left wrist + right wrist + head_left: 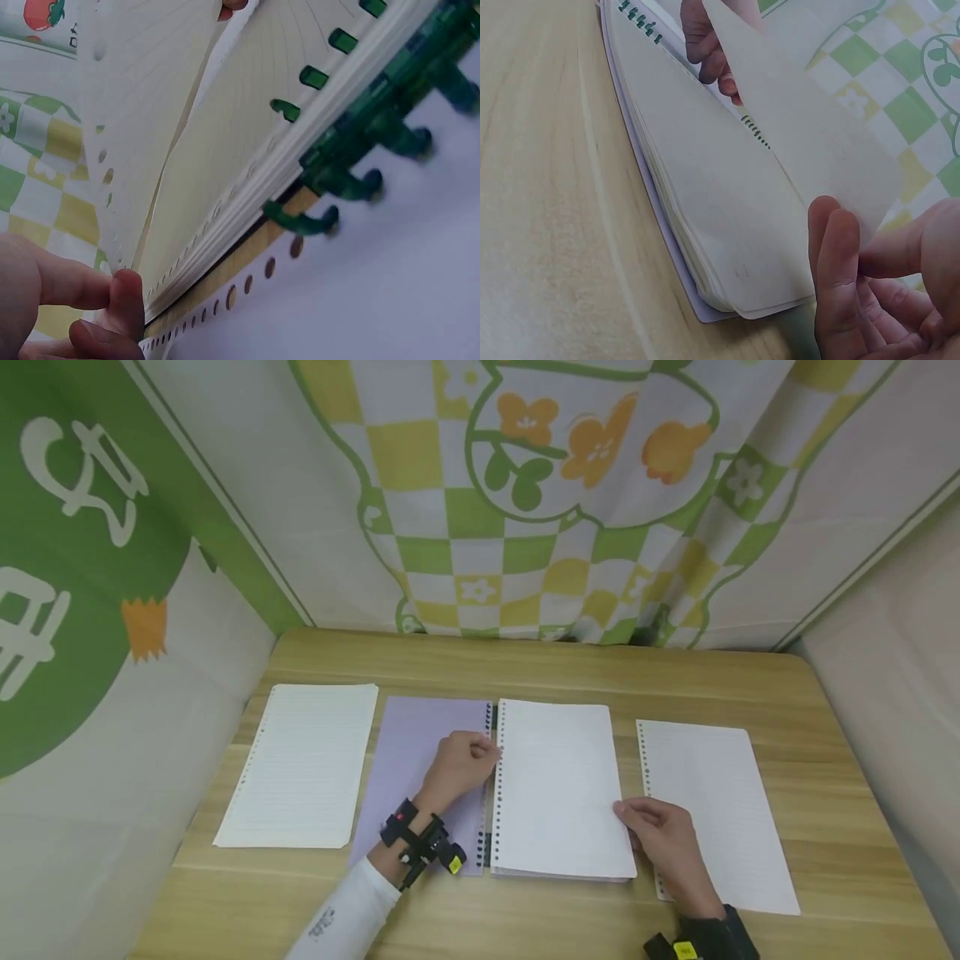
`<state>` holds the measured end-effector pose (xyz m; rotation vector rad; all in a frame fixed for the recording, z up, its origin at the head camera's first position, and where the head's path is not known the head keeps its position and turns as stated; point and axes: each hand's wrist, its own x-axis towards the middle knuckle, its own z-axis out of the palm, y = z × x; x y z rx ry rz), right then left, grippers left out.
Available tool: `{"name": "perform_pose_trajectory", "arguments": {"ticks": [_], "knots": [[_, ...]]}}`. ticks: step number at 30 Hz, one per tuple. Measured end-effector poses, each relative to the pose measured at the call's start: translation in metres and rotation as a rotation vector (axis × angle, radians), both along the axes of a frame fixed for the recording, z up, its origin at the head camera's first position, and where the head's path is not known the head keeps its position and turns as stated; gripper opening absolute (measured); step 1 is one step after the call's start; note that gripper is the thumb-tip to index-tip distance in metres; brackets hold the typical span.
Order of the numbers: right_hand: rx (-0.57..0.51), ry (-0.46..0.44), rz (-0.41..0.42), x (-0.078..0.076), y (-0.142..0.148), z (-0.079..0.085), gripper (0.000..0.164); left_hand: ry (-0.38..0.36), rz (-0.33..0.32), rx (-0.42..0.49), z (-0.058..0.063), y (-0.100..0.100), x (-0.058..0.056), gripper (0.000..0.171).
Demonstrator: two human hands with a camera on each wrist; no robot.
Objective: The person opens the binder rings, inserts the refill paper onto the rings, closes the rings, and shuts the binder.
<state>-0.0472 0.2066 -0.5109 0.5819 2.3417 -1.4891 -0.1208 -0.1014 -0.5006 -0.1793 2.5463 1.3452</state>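
A white sheet of loose-leaf paper point(558, 777), punched with holes along its left edge, is held raised over the page stack point(697, 172) of a ring binder. My left hand point(459, 764) pinches the sheet's holed edge, as the left wrist view also shows. At the opposite edge my right hand point(663, 835) grips the sheet between thumb and fingers. The binder's purple cover point(405, 735) lies opened flat to the left. Green binder rings point(345, 184) stand apart along the spine, some poking through the stack's holes.
On the left of the wooden table point(480, 668) lies a pile of lined paper point(300, 768). Another holed, lined sheet point(720, 810) lies on the right, partly beneath my right hand. A checked curtain point(510, 552) hangs behind the table's back edge.
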Motion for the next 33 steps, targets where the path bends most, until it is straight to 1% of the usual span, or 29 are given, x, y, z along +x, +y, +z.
{"name": "perform_pose_trajectory", "arguments": {"ticks": [4,9,11,14,16,18,20,22,24,26,28,31,33], "knots": [[-0.001,-0.004,0.001,-0.001,0.001,-0.002,0.043,-0.008,-0.005,-0.021,-0.001,0.0,-0.001,0.025],[-0.008,-0.008,-0.001,-0.003,0.001,-0.001,0.043,0.003,-0.016,-0.035,-0.002,0.002,-0.003,0.021],[-0.015,-0.007,-0.005,-0.003,0.001,0.0,0.044,0.017,-0.024,-0.038,-0.002,0.002,-0.003,0.02],[-0.025,-0.012,-0.007,-0.003,0.001,0.0,0.044,0.085,-0.051,-0.091,-0.002,0.002,-0.003,0.018],[-0.025,-0.013,-0.007,-0.003,0.001,0.0,0.043,0.149,-0.098,-0.168,-0.002,0.003,-0.003,0.024],[-0.024,-0.012,-0.007,-0.003,0.001,0.0,0.043,0.221,-0.166,-0.265,-0.002,0.005,-0.004,0.038],[-0.021,-0.011,-0.009,-0.002,0.001,0.0,0.041,0.262,-0.249,-0.342,-0.002,0.008,-0.003,0.055],[-0.022,-0.012,-0.016,-0.002,0.0,0.0,0.042,0.262,-0.328,-0.402,-0.002,0.01,-0.002,0.068],[-0.029,-0.017,-0.019,-0.001,-0.001,-0.001,0.044,0.246,-0.38,-0.439,-0.004,0.011,0.0,0.072],[-0.036,-0.02,-0.019,0.0,-0.002,-0.002,0.044,0.223,-0.412,-0.476,-0.004,0.011,0.002,0.074],[-0.041,-0.023,-0.019,0.0,-0.003,-0.003,0.042,0.218,-0.425,-0.508,-0.004,0.011,0.004,0.073],[-0.046,-0.017,-0.023,0.0,-0.002,-0.003,0.038,0.216,-0.439,-0.522,-0.002,0.011,0.005,0.072],[-0.04,-0.004,-0.021,-0.002,0.001,-0.003,0.038,0.225,-0.45,-0.51,0.002,0.012,0.005,0.071]]}}
